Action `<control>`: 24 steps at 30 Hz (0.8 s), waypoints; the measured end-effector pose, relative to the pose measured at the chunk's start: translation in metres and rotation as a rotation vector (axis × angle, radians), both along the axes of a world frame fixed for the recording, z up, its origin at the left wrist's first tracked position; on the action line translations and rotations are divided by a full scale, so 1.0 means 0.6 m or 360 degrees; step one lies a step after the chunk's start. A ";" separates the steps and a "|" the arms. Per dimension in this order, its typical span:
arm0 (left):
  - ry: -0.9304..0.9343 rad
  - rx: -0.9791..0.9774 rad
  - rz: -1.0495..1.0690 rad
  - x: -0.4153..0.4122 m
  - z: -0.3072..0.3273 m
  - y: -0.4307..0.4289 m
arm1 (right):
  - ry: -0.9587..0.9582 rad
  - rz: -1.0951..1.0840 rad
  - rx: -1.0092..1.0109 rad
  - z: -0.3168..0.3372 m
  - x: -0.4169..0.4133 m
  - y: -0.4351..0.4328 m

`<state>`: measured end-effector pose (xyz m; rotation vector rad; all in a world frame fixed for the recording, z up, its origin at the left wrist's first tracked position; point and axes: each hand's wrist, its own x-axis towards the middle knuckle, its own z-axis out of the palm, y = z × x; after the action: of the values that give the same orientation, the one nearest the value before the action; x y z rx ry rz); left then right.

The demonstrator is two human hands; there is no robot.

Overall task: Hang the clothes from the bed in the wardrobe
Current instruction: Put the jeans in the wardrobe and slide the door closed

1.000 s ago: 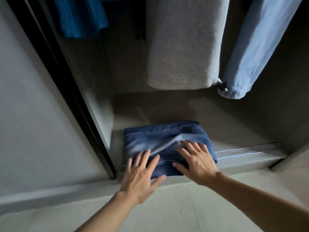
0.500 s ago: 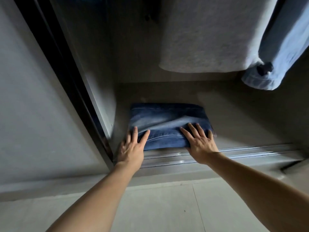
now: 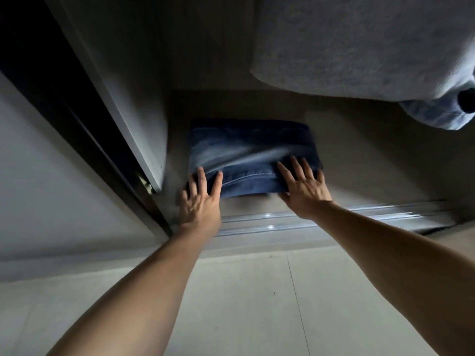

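Observation:
A folded pair of dark blue jeans [image 3: 246,152] lies flat on the wardrobe floor [image 3: 359,160], just behind the sliding-door track. My left hand [image 3: 199,199] rests with straight fingers on the jeans' near left corner. On the near right corner my right hand [image 3: 303,188] lies flat, fingers spread. Above hang a grey knitted garment [image 3: 347,44] and a light blue garment [image 3: 437,114] with a dark button.
A metal sliding-door track [image 3: 334,219] runs along the wardrobe's front edge. The wardrobe's left side panel [image 3: 123,98] and a dark door frame [image 3: 64,111] stand at the left. Pale tiled floor [image 3: 244,304] lies in front.
Both hands have pushed the folded jeans further back into the wardrobe, off the track. My view has moved closer and lower.

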<state>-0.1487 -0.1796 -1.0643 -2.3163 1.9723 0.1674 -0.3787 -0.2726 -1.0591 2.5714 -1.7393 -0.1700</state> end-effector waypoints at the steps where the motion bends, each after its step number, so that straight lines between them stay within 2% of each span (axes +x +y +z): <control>1: 0.0018 0.0045 -0.0021 -0.004 0.014 0.020 | 0.0041 -0.0050 0.0040 0.010 -0.004 0.021; 6: 0.0092 0.0273 -0.0172 -0.021 0.099 0.159 | 0.0163 -0.0022 0.0384 0.078 -0.021 0.155; 12: 0.0257 0.0634 -0.0127 -0.018 0.248 0.296 | 0.0172 -0.0005 0.0675 0.213 -0.011 0.283; 18: 0.0293 0.0768 -0.0162 -0.010 0.446 0.385 | 0.0215 -0.0059 0.0892 0.418 -0.009 0.374; 24: 0.0245 0.0682 -0.0228 0.026 0.696 0.410 | 0.0087 -0.0144 0.0835 0.668 0.015 0.410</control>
<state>-0.1330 0.0665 -0.6469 -1.9344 1.9243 0.6991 -0.3700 -0.0265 -0.6583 2.7741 -2.0104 -0.7897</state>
